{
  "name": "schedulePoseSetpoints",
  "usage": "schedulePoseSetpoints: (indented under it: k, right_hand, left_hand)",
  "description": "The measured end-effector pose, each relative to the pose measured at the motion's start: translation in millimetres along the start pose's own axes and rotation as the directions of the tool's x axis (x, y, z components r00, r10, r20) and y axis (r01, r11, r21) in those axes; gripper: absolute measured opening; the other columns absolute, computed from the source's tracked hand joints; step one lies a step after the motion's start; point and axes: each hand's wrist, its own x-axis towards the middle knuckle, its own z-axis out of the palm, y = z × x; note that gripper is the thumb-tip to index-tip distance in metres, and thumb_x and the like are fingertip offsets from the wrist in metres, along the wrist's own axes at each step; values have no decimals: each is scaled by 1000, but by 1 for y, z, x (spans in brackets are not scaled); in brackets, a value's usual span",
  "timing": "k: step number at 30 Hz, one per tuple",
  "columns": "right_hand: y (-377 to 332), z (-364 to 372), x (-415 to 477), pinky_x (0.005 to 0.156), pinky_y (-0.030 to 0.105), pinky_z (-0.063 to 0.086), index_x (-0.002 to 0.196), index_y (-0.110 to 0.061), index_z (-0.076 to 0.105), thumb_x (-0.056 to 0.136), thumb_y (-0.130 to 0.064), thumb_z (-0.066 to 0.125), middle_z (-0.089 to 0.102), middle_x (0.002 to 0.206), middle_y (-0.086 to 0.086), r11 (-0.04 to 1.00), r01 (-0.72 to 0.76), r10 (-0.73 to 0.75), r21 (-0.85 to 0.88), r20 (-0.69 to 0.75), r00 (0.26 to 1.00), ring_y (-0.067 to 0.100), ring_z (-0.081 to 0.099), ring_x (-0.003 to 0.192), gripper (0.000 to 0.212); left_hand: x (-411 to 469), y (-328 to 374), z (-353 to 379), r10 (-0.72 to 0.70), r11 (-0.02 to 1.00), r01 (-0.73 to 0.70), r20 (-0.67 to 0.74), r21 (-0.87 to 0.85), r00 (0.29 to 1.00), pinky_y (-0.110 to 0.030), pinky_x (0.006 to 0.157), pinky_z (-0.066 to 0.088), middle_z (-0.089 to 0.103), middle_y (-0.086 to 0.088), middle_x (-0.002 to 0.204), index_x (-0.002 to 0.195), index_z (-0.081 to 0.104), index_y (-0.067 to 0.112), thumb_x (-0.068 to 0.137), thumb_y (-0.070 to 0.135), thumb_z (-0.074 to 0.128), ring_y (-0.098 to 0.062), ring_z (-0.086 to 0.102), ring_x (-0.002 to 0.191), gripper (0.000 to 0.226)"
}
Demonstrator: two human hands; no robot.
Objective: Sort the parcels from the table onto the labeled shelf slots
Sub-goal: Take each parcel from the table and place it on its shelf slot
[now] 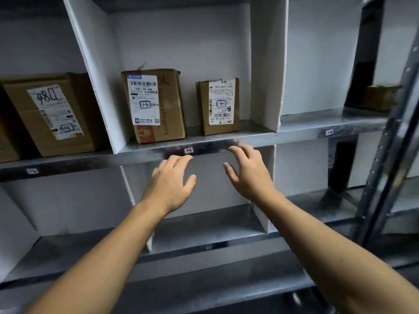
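Your left hand point(169, 184) and right hand point(248, 175) hover open, empty. The shorter cardboard parcel point(218, 107) looks light and stiff: grip its sides.

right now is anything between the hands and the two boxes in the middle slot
Nothing visible. The left hand and right hand hover open and empty in front of the shelf edge, just below the slot. Its front is open, and the tall box and small box stand apart inside.
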Motion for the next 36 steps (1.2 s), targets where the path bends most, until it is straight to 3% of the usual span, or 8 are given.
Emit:
schedulePoseSetpoints:
  k: [6, 11, 13, 16, 22, 28, 32, 36]
  right_hand:
    - [13, -18, -94, 73, 41, 51, 118, -15, 59, 93, -43, 47, 62, 113, 10, 928, 31, 35, -371, 170, 985, 36, 57, 96, 39]
    - [34, -47, -170, 69, 39, 47, 112, -17, 60, 90, -45, 47, 63, 105, 8, 869, -36, 187, -494, 259, 948, 36, 60, 89, 38]
    - [46, -61, -198, 68, 39, 47, 110, -18, 60, 89, -49, 39, 62, 103, 8, 845, -75, 273, -529, 307, 912, 36, 61, 88, 43]
    - [67, -87, -239, 73, 41, 48, 112, -18, 59, 92, -50, 48, 61, 106, 10, 797, -140, 405, -588, 348, 846, 37, 61, 94, 40]
    - [113, -153, -315, 86, 43, 46, 124, -20, 50, 98, -53, 41, 54, 123, 10, 695, -292, 593, -657, 294, 750, 35, 55, 113, 43]
    - [173, -229, -397, 89, 45, 50, 127, -23, 46, 96, -54, 42, 52, 123, 8, 561, -473, 757, -679, 190, 625, 34, 56, 113, 44]
    - [211, -279, -447, 97, 44, 44, 133, -23, 45, 95, -52, 44, 50, 137, 7, 451, -541, 836, -710, 124, 535, 33, 49, 127, 47]
    - [242, -311, -486, 96, 44, 45, 137, -24, 43, 97, -51, 44, 46, 141, 7, 392, -580, 886, -714, 124, 446, 34, 47, 127, 48]
  left_hand:
    - [-55, 25, 27, 90, 996, -90, 164, -8, 982, -38, 98, 36, 49, -1, 135, 138, 45, 23, 94, 38, 51, -26, 45, 120, 47]
    - [-91, 65, 58, 201, 980, -194, 276, -53, 940, -38, 99, 37, 48, 1, 135, 137, 44, 25, 95, 40, 47, -24, 45, 120, 45]
    - [-101, 85, 72, 244, 970, -233, 326, -71, 913, -38, 100, 36, 46, 3, 136, 139, 42, 26, 96, 40, 45, -23, 44, 121, 46]
    - [-114, 120, 95, 311, 950, -295, 395, -102, 864, -37, 100, 37, 46, 2, 137, 139, 42, 26, 95, 41, 45, -23, 44, 122, 47]
    - [-130, 221, 141, 469, 882, -421, 472, -211, 747, -40, 104, 36, 46, 1, 138, 139, 42, 25, 95, 43, 45, -25, 43, 125, 47]
    - [-148, 352, 183, 614, 790, -509, 460, -342, 642, -41, 102, 38, 48, 0, 137, 140, 42, 25, 94, 42, 47, -27, 45, 123, 49]
    - [-167, 432, 209, 676, 737, -543, 462, -403, 574, -40, 101, 38, 46, 1, 139, 142, 40, 26, 95, 43, 46, -25, 46, 122, 51]
    - [-185, 488, 237, 694, 720, -547, 474, -428, 542, -39, 101, 39, 46, 4, 140, 141, 40, 29, 95, 45, 45, -22, 46, 122, 49]
